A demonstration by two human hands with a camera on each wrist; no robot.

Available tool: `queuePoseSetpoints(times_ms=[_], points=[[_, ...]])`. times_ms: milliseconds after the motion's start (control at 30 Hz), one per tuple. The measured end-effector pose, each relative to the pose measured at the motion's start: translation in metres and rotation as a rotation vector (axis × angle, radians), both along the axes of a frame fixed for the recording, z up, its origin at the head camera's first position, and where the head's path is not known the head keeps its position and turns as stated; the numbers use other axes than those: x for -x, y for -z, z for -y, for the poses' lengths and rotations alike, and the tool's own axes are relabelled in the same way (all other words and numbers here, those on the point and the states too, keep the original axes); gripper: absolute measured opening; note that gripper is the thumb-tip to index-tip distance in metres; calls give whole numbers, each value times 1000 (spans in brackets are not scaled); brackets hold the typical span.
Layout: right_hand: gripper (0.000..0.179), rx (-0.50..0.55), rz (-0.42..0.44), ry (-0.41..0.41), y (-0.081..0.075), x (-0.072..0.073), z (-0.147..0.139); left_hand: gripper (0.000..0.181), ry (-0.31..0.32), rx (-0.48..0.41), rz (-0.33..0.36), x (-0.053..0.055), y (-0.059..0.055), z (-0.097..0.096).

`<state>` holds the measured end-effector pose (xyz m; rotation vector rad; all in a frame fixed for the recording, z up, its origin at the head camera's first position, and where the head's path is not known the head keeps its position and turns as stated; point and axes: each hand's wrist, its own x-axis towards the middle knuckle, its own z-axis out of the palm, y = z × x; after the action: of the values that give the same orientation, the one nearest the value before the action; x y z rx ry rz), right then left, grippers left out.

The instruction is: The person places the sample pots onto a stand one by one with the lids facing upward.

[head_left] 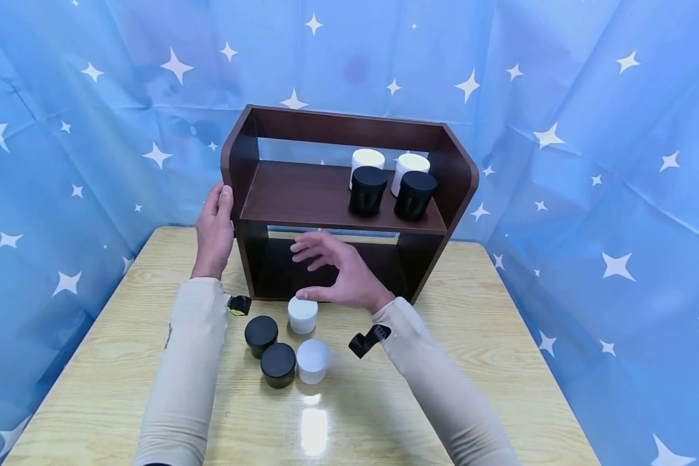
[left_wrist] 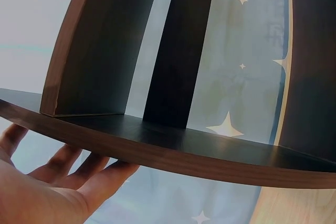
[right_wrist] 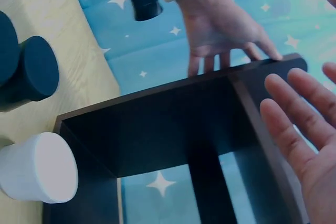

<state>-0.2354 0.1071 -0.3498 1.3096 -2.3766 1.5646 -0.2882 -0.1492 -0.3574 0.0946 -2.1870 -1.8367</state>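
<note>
My left hand [head_left: 214, 236] rests against the outer left side of a dark brown two-tier shelf [head_left: 303, 194]. In the left wrist view its fingers [left_wrist: 105, 182] touch the side panel from outside. My right hand [head_left: 343, 275], fingers spread and slightly bent, hovers empty before the lower tier. Under its thumb a white lidded jar [head_left: 303, 317] stands on the table, also seen in the right wrist view as a white jar [right_wrist: 55, 169]. Close by are another white jar [head_left: 312, 362] and two black jars, a rear one [head_left: 261, 333] and a front one [head_left: 278, 366].
On the upper tier's right half stand two white jars, left [head_left: 368, 157] and right [head_left: 412, 163], behind two black jars, left [head_left: 367, 191] and right [head_left: 416, 194]. The wooden table [head_left: 466, 362] is backed by a blue star-patterned curtain [head_left: 588, 162].
</note>
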Motion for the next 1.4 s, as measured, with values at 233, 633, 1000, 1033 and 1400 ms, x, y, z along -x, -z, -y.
queuePoseSetpoints(times_ms=[233,633,1000,1033,1400], points=[[75,-43,7,26,31,-2,1,57,-3,7,1,-1,0,1],[71,-120,132,95,80,-8,-6,59,12,1,18,0,1,2],[68,-169,188,126,112,-19,-12,58,8,-6,4,0,0,3],[68,-171,198,127,115,-20,-13,59,7,-7,8,-1,0,3],[70,-166,246,119,139,-31,-16,54,5,1,-28,1,0,1]])
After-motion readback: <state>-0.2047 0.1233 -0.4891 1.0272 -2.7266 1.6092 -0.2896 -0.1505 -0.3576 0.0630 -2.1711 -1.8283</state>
